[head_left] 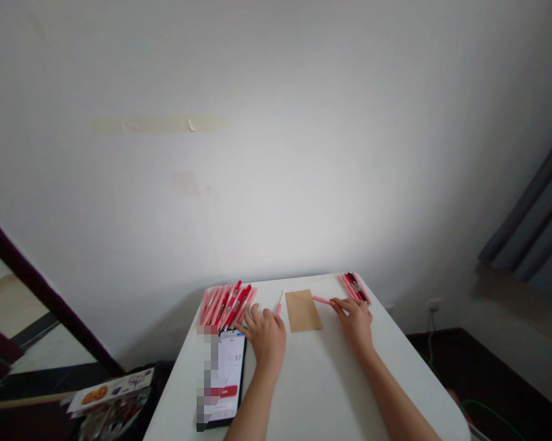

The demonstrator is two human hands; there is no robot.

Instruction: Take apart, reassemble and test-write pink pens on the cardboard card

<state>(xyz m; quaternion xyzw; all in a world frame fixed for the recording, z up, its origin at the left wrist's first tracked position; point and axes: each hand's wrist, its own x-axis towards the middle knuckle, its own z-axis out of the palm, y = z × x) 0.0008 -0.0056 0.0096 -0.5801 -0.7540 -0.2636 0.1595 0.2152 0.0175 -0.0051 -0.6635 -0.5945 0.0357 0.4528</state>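
Observation:
My left hand is palm down on the left half of the table. Its thumb and index finger meet the lower end of a pink pen with a white upper part, while the other fingers spread toward the pen pile. Pinched in the fingertips of my right hand is another slim pink pen, pointing left. Between the hands lies a brown paper piece, flat on the white table. The right pen's tip is close to the paper's upper right edge.
A pile of pink and red pens occupies the table's back left. Several pink, red and black pens lie at the back right. A lit phone sits by my left forearm. The wall rises behind the table.

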